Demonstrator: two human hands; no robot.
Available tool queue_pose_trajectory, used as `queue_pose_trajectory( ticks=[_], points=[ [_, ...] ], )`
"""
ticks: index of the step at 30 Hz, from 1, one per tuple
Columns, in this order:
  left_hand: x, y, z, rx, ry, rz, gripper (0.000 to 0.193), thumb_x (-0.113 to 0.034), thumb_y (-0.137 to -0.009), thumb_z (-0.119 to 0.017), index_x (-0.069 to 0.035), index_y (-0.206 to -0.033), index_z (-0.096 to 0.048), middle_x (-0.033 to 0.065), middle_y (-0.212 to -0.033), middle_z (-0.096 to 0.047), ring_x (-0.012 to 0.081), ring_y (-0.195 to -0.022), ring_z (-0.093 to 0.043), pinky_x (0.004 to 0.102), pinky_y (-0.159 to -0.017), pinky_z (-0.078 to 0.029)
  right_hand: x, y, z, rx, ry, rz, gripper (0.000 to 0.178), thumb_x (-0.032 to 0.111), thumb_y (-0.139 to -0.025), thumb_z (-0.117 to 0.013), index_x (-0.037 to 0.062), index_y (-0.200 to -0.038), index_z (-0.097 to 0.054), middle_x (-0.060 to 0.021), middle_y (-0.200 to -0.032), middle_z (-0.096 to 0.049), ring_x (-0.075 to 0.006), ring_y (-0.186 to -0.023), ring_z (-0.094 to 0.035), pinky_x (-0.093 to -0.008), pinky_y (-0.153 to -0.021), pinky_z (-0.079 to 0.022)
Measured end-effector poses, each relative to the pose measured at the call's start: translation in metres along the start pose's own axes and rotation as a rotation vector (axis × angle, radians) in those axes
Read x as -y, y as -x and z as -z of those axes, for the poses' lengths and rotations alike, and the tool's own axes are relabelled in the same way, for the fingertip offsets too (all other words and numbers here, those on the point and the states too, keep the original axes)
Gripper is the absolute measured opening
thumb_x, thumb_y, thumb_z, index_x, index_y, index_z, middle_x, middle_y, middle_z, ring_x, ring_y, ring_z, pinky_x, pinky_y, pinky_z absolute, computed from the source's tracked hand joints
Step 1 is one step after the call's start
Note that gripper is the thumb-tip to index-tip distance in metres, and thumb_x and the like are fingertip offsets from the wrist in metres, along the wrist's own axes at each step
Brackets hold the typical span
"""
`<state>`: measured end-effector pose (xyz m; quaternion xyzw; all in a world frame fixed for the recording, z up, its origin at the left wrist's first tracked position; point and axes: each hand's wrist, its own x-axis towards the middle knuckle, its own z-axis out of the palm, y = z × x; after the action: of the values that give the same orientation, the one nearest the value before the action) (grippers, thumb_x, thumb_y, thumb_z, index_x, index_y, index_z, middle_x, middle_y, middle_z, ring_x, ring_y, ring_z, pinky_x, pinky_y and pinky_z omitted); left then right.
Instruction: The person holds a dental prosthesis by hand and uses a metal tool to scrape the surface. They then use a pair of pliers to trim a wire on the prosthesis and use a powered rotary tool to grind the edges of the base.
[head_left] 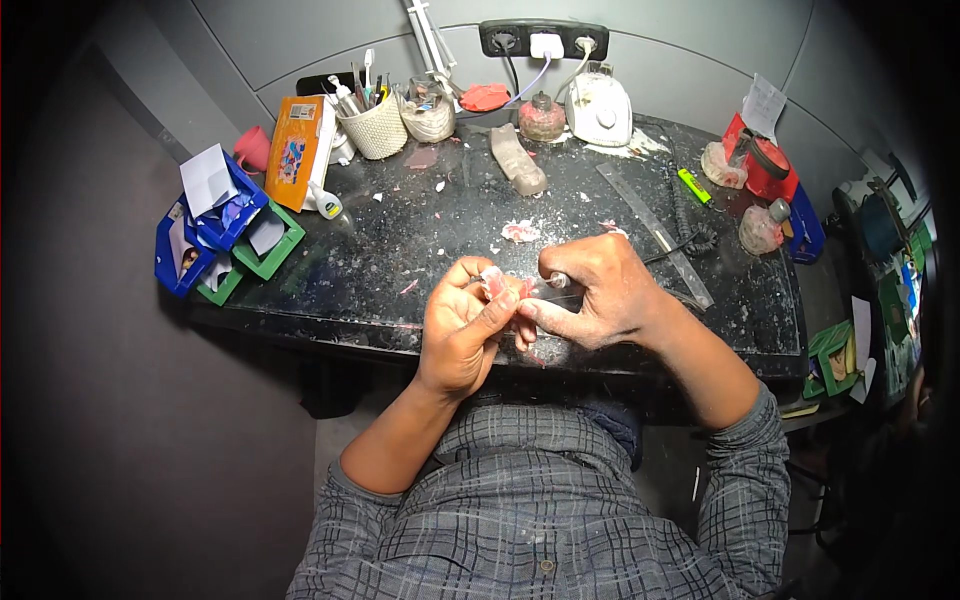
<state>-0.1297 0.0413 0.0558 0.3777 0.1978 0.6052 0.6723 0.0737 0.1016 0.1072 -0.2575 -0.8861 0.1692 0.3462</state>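
Note:
Just above the near edge of the dark table, my left hand (pixel 457 338) is closed, with thumb and fingers pinching a small pink-and-white denture (pixel 496 284). My right hand (pixel 605 288) curls round a metal rotary handpiece (pixel 559 281), of which only a short silver part shows. The right thumb reaches the denture's right side, close to the left fingertips. Fingers cover much of the denture, and the handpiece's tip cannot be made out. Beyond the hands, a pink-and-white lump (pixel 520 232) lies on the table.
White dust and scraps cover the dark table (pixel 400 270). A clear ruler (pixel 655 235), coiled cord (pixel 700 240) and green marker (pixel 693 187) lie right. Blue and green trays (pixel 268 250) stand left; a tool cup (pixel 375 130), grey block (pixel 517 160) and white device (pixel 600 112) stand farther back.

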Motion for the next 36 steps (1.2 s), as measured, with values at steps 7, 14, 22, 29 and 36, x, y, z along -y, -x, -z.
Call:
queue_pose_trajectory(
  ticks=[7, 14, 22, 29, 36],
  points=[
    [0.001, 0.0, 0.0, 0.003, -0.013, -0.018, 0.028, -0.005, -0.101, -0.066, -0.003, -0.121, -0.047, 0.0175, -0.105, -0.068, 0.0252, -0.077, -0.072, 0.0341, -0.063, -0.06, -0.001, 0.001, -0.002, -0.006, 0.005, 0.006, 0.047, 0.039, -0.084, -0.08, 0.0044, -0.066, -0.054, -0.0153, -0.058, -0.054, -0.0329, -0.051, -0.06, -0.0412, -0.05, -0.047],
    [0.004, 0.0, -0.002, -0.011, 0.004, -0.034, 0.029, -0.005, -0.101, -0.066, -0.003, -0.121, -0.046, 0.0175, -0.107, -0.067, 0.0246, -0.079, -0.072, 0.0346, -0.065, -0.061, -0.003, 0.0, -0.005, -0.018, -0.078, 0.007, 0.044, 0.036, -0.085, -0.08, 0.0038, -0.067, -0.056, -0.0151, -0.058, -0.055, -0.0325, -0.051, -0.06, -0.0406, -0.05, -0.047],
    [0.003, -0.001, 0.001, 0.038, 0.017, 0.004, 0.032, -0.006, -0.101, -0.068, -0.005, -0.122, -0.044, 0.0164, -0.106, -0.067, 0.0242, -0.08, -0.071, 0.0339, -0.065, -0.06, -0.002, -0.002, 0.002, 0.034, -0.068, -0.035, 0.044, 0.036, -0.082, -0.081, 0.0043, -0.067, -0.055, -0.0143, -0.057, -0.054, -0.0321, -0.05, -0.06, -0.0407, -0.051, -0.047],
    [0.001, -0.002, 0.0, 0.038, 0.001, -0.015, 0.03, -0.006, -0.101, -0.068, -0.002, -0.12, -0.044, 0.0189, -0.106, -0.07, 0.0223, -0.078, -0.071, 0.0312, -0.065, -0.06, -0.002, -0.001, 0.004, 0.064, -0.069, -0.026, 0.042, 0.032, -0.081, -0.082, 0.0044, -0.067, -0.055, -0.0134, -0.058, -0.054, -0.0285, -0.05, -0.059, -0.0379, -0.051, -0.046],
    [0.001, -0.005, 0.004, 0.113, -0.105, -0.077, 0.032, -0.005, -0.101, -0.068, -0.005, -0.122, -0.043, 0.0152, -0.101, -0.067, 0.0204, -0.081, -0.07, 0.0301, -0.065, -0.059, 0.002, -0.005, 0.008, 0.121, -0.132, 0.003, 0.036, 0.028, -0.083, -0.081, 0.0043, -0.069, -0.058, -0.0127, -0.058, -0.056, -0.0276, -0.051, -0.06, -0.0369, -0.051, -0.046]
  ],
)
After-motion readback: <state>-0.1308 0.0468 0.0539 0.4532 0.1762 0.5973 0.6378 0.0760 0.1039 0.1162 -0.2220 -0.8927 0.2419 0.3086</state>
